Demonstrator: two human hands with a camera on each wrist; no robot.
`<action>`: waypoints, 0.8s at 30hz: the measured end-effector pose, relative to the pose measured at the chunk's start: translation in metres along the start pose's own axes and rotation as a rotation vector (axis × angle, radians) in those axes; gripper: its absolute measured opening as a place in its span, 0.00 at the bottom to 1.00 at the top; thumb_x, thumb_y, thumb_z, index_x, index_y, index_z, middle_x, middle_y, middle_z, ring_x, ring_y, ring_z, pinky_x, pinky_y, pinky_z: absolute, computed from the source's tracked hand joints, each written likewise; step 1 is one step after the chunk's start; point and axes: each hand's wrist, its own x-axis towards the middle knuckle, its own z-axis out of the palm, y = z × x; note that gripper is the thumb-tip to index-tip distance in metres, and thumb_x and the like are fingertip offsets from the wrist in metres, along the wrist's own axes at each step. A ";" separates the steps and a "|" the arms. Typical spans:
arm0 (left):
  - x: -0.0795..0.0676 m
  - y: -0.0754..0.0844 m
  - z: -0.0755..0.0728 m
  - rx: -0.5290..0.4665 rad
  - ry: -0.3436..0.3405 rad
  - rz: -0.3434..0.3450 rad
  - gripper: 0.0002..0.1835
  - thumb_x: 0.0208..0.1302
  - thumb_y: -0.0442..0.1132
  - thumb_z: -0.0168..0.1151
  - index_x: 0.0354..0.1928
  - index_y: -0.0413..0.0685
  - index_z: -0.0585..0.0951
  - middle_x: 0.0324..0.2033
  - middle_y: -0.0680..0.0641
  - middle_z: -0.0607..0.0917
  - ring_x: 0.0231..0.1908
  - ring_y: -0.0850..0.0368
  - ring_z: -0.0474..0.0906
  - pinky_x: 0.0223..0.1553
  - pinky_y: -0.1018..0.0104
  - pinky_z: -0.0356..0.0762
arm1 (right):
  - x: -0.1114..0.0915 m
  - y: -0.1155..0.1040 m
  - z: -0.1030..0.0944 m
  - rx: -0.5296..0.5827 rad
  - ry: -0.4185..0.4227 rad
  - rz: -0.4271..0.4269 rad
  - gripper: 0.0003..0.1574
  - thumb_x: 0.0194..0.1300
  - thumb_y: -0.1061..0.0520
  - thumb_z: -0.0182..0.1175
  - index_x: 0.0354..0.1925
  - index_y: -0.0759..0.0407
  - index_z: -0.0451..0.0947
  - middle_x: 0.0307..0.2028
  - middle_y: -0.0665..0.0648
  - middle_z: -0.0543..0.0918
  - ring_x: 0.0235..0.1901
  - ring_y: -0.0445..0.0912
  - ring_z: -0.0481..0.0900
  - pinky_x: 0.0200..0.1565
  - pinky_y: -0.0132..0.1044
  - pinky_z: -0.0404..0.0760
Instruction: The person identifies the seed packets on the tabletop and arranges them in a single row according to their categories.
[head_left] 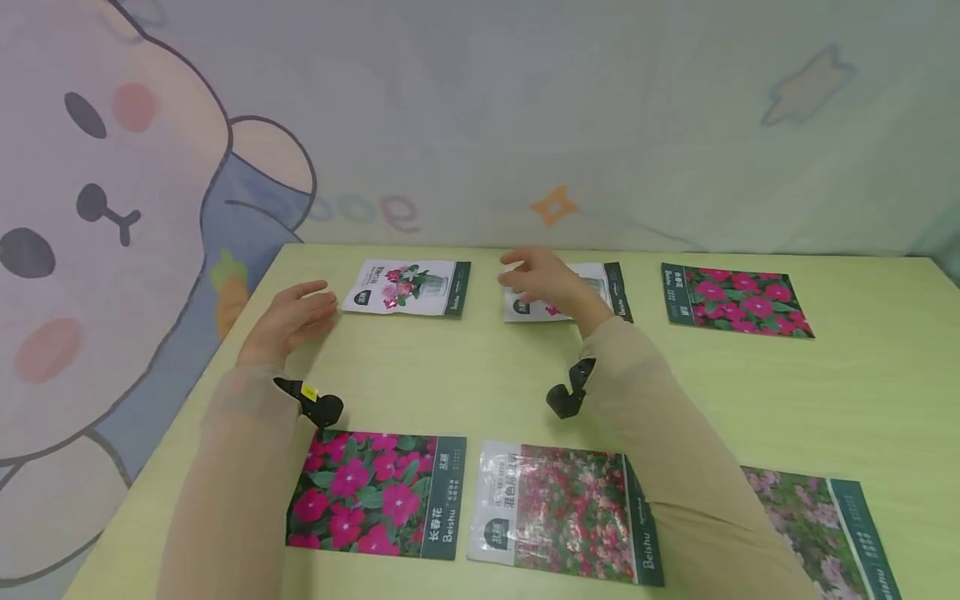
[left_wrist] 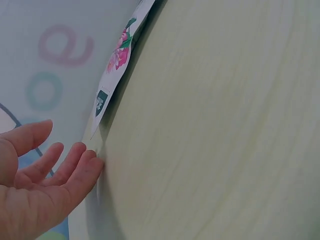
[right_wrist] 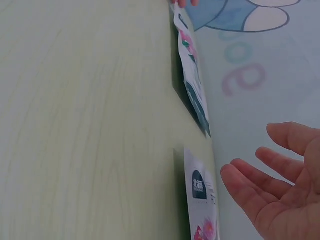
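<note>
My left hand (head_left: 292, 318), fingers loosely bent and holding nothing, is just left of a white seed packet (head_left: 408, 287) with pink flowers in a glass vase. In the left wrist view the fingertips (left_wrist: 92, 160) are close to that packet's near corner. My right hand (head_left: 546, 279) hovers over a second white packet (head_left: 600, 271) of the same look, hiding its middle. Nothing lies between the right fingers and thumb, as the right wrist view shows, with the packet (right_wrist: 199, 187) beside the fingertips.
A magenta flower packet (head_left: 738, 300) lies at the back right. In front lie another magenta packet (head_left: 367, 496), a mixed red flower packet (head_left: 573, 512) and a pale pink one (head_left: 813, 525), partly behind my right sleeve. A printed cloth (head_left: 480, 125) hangs behind the table's back edge.
</note>
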 end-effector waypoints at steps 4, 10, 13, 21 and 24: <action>0.002 0.002 0.000 -0.022 0.022 0.023 0.35 0.70 0.39 0.48 0.72 0.41 0.46 0.63 0.42 0.59 0.64 0.50 0.56 0.65 0.61 0.57 | 0.010 0.000 0.017 0.062 -0.015 0.041 0.31 0.69 0.57 0.51 0.67 0.64 0.58 0.56 0.66 0.70 0.53 0.58 0.72 0.50 0.43 0.77; 0.007 0.006 0.004 -0.009 0.039 0.022 0.34 0.70 0.39 0.49 0.72 0.39 0.47 0.58 0.45 0.62 0.55 0.58 0.63 0.65 0.63 0.58 | 0.020 -0.004 0.040 0.183 0.034 0.076 0.33 0.69 0.58 0.51 0.68 0.63 0.55 0.59 0.66 0.68 0.56 0.58 0.71 0.53 0.43 0.75; 0.009 0.007 0.006 0.007 0.048 0.020 0.33 0.70 0.38 0.47 0.71 0.38 0.47 0.61 0.44 0.60 0.53 0.59 0.63 0.65 0.63 0.58 | 0.027 -0.004 0.051 0.233 0.088 0.103 0.33 0.69 0.58 0.51 0.69 0.62 0.54 0.63 0.65 0.65 0.58 0.58 0.69 0.54 0.43 0.75; 0.020 0.006 0.016 -0.066 0.034 -0.018 0.32 0.71 0.35 0.45 0.71 0.35 0.46 0.65 0.39 0.56 0.51 0.61 0.65 0.65 0.65 0.57 | 0.041 0.003 0.073 0.363 0.303 0.190 0.37 0.65 0.62 0.53 0.69 0.63 0.54 0.63 0.64 0.65 0.59 0.55 0.68 0.52 0.40 0.76; 0.024 0.006 0.018 -0.105 0.042 -0.049 0.31 0.71 0.34 0.44 0.71 0.36 0.46 0.67 0.39 0.54 0.51 0.61 0.65 0.65 0.64 0.56 | 0.044 0.004 0.078 0.415 0.344 0.199 0.37 0.63 0.63 0.53 0.69 0.63 0.54 0.63 0.65 0.65 0.57 0.55 0.70 0.49 0.38 0.78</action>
